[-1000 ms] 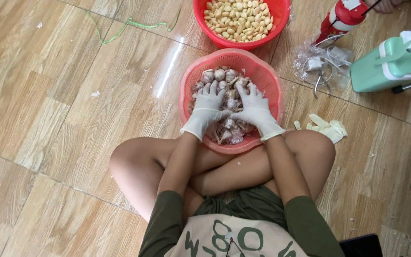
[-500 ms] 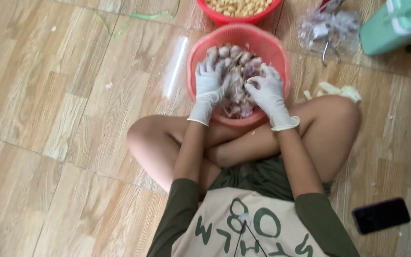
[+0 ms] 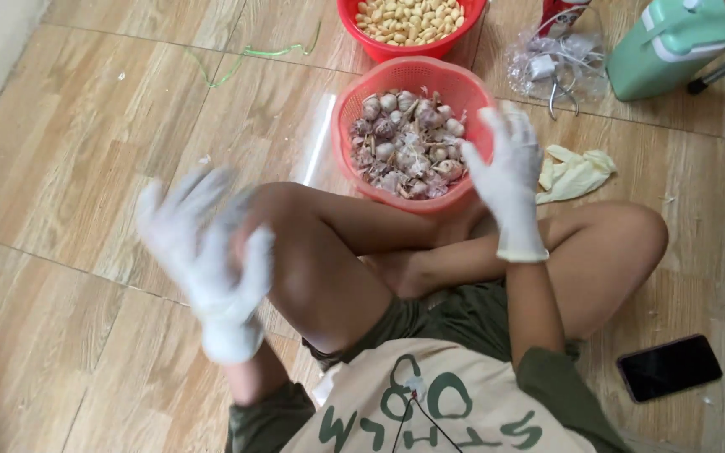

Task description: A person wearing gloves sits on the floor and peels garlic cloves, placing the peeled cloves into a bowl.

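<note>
Both gloved hands are up and spread, holding nothing: left hand (image 3: 207,256) blurry mid-left, right hand (image 3: 505,180) beside the red basket (image 3: 354,109) of garlic bulbs (image 3: 409,143), upper centre; light, papery-skinned stuff, best pinched round the belly

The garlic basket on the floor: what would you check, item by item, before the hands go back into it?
1. Left hand gloved and empty: ok, though blurred.
2. Right hand gloved and empty: ok.
3. Red basket of unpeeled garlic within reach at the knees: ok.
4. Red bowl of peeled cloves beside it, apart: ok.
5. Spare gloves clear of the basket: ok.
6. Gloves intact: cannot tell.
</note>
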